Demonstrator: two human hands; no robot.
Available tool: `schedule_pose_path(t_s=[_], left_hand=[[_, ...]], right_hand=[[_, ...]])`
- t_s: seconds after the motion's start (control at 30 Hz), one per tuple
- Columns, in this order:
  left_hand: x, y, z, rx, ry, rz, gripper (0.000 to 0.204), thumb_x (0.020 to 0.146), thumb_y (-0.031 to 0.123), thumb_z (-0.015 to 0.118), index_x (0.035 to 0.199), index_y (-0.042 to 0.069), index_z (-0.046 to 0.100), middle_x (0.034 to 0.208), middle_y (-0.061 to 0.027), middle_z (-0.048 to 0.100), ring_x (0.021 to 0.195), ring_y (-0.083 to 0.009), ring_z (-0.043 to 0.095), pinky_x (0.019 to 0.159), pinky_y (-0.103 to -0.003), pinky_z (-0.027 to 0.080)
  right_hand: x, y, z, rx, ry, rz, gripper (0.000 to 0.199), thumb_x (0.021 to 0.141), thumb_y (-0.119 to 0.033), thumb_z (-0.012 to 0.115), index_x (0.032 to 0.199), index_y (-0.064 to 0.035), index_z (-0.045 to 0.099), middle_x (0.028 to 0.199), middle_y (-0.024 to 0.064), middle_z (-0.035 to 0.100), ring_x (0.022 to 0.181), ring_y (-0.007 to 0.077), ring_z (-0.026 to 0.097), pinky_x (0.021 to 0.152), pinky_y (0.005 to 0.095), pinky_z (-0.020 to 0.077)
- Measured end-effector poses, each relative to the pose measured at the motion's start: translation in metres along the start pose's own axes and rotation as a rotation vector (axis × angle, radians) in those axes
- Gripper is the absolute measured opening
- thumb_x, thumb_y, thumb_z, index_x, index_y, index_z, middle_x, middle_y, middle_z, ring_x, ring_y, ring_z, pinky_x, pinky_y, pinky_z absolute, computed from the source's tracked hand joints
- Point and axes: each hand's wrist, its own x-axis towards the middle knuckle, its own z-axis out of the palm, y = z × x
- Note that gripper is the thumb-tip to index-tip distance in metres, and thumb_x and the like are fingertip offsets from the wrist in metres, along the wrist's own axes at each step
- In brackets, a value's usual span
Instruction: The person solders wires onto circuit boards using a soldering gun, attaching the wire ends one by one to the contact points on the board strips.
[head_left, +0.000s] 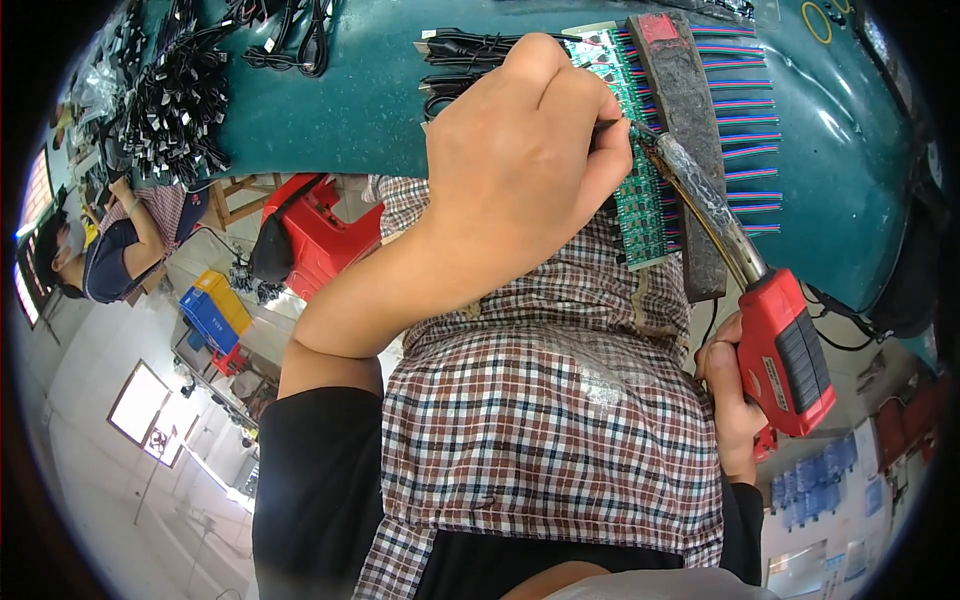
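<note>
My left hand (515, 155) is closed in a pinch over the green circuit board strip (643, 230). Between its thumb and finger shows the dark end of a black cable (606, 125); the rest is covered by the hand. My right hand (732, 395) grips the red and black handle of a soldering gun (775, 345). The gun's metal barrel slants up to the left, its tip close to my left fingertips beside the board. Whether the tip touches anything cannot be made out. Ribbons of coloured wires (752, 148) run from the board beneath a dark bar (688, 110).
Black cables with plugs (470, 48) lie behind my left hand on the green table (370, 110). A large heap of cables (180, 90) sits far left. A red stool (320, 235) stands below the table's edge, and another person (120, 245) sits at the left.
</note>
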Motion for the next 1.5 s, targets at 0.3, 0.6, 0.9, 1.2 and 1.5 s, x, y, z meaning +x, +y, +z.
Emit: schedule_pose_path(t_s=[0.3,0.6,0.9,1.2,1.5], left_hand=[[-0.004,0.0,-0.001,-0.011,0.026,0.019,0.019,0.07,0.007,0.081,0.081,0.01,0.065,0.079,-0.0009,0.059,0.063,-0.014,0.063,0.053,-0.028,0.049],[-0.004,-0.004,-0.001,0.01,0.031,0.017,0.019,0.07,0.008,0.081,0.081,0.011,0.065,0.079,-0.0011,0.058,0.062,-0.0151,0.062,0.052,-0.029,0.048],[-0.005,-0.002,-0.014,0.001,-0.06,-0.068,0.019,0.072,0.016,0.082,0.082,0.014,0.067,0.091,-0.0004,0.057,0.069,-0.017,0.057,0.058,-0.032,0.046],[-0.004,-0.102,-0.092,0.621,0.143,-0.133,0.034,0.076,-0.002,0.061,0.1,0.016,0.076,0.109,-0.0089,0.065,0.102,-0.0275,0.061,0.089,-0.038,0.048],[-0.022,-0.185,-0.104,-0.096,0.452,-0.231,0.015,0.093,0.005,0.069,0.107,0.002,0.067,0.113,-0.0114,0.07,0.098,-0.0169,0.067,0.089,-0.028,0.051]], right_hand=[[-0.003,-0.004,0.008,0.248,0.065,0.118,0.011,0.09,0.002,0.057,0.099,-0.0022,0.05,0.084,0.0061,0.049,0.063,0.0132,0.047,0.057,0.0283,0.0409],[0.003,0.002,0.006,0.159,0.024,-0.046,0.015,0.09,-0.001,0.057,0.1,-0.0039,0.046,0.082,0.0066,0.045,0.057,0.0139,0.045,0.054,0.0301,0.0408],[0.012,-0.008,0.016,0.364,0.064,-0.064,0.012,0.093,0.002,0.054,0.1,-0.0031,0.046,0.08,0.0064,0.046,0.05,0.0107,0.039,0.051,0.0279,0.0384],[0.017,-0.009,0.016,0.375,0.071,-0.108,0.01,0.094,0.001,0.054,0.101,-0.002,0.047,0.077,0.0056,0.046,0.05,0.009,0.038,0.05,0.0271,0.0371],[0.018,-0.012,0.018,0.323,0.102,-0.115,0.009,0.094,0.0,0.053,0.098,-0.0029,0.047,0.076,0.0055,0.046,0.048,0.009,0.036,0.05,0.0269,0.0373]])
